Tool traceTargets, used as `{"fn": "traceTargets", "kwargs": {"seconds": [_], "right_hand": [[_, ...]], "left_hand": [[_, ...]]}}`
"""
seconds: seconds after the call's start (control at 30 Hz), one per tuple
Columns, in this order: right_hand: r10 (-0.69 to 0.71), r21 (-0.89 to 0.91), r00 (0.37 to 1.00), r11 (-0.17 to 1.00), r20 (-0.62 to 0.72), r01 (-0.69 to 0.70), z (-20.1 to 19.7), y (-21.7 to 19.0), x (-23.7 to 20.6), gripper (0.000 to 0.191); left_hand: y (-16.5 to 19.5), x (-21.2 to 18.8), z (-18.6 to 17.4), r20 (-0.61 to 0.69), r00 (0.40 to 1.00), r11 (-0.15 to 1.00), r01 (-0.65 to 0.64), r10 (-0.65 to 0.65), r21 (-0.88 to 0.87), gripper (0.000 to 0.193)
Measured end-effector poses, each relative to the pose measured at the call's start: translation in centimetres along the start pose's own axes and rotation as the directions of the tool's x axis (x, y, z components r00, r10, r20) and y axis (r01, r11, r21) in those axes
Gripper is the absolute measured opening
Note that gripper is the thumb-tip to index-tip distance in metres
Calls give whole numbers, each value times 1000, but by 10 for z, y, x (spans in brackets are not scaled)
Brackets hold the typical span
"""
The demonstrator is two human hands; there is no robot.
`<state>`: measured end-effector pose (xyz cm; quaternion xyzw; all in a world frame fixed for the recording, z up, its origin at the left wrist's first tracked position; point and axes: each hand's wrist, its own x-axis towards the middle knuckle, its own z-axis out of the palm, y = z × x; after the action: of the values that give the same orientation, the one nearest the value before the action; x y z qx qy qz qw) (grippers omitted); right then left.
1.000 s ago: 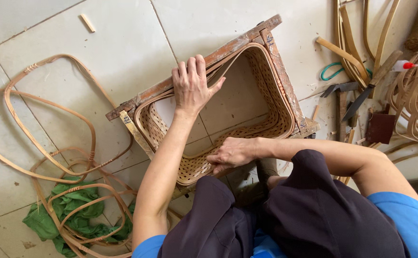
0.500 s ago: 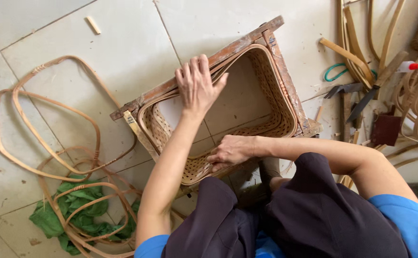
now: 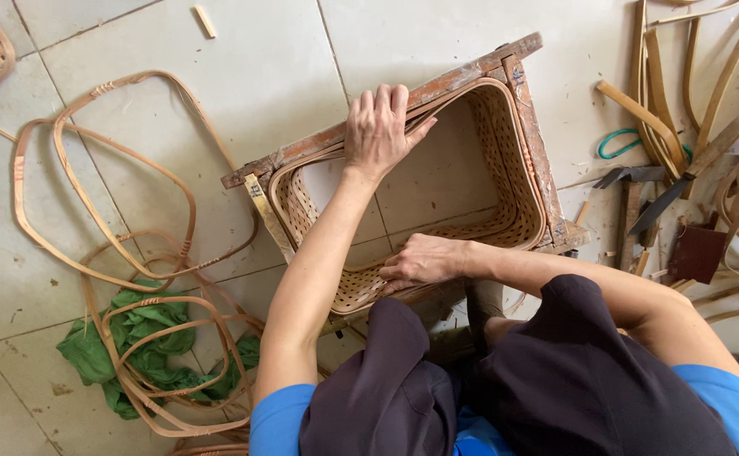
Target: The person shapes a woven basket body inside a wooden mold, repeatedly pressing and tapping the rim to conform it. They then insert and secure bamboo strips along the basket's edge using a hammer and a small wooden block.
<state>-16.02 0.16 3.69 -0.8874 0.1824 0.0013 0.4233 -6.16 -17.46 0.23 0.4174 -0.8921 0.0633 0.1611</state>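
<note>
Rattan basket (image 3: 505, 181): sits inside a wooden frame (image 3: 471, 72) on the tiled floor (image 3: 243, 76).
Left hand (image 3: 378, 127): fingers flat, close together, pressing the basket's far rim.
Right hand (image 3: 424, 260): fingers curled, gripping the near rim.
Floor's left edge: rattan hoops (image 3: 99, 181), green cloth (image 3: 146, 325).

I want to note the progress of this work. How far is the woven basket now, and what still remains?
Done: the tan woven rattan basket has full walls and sits inside the worn wooden frame. In hand: the left hand presses on the far rim, and the right hand on the near wall. Left, it seems: bent rattan hoops lie unused on the tiled floor; whether the rim is finished I cannot tell.
</note>
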Motion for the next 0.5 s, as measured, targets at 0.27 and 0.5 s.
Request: {"fn": "traceTargets", "kwargs": {"seconds": [0.27, 0.5], "right_hand": [[-131, -2, 970, 991, -205, 134, 11, 10, 1, 41], [120, -53, 988, 992, 101, -116, -24, -10, -10, 50]], "left_hand": [[-4, 0, 6, 17, 1000, 999, -14, 14, -36, 69], [-3, 7, -15, 245, 969, 977, 87, -37, -195, 70]]}}
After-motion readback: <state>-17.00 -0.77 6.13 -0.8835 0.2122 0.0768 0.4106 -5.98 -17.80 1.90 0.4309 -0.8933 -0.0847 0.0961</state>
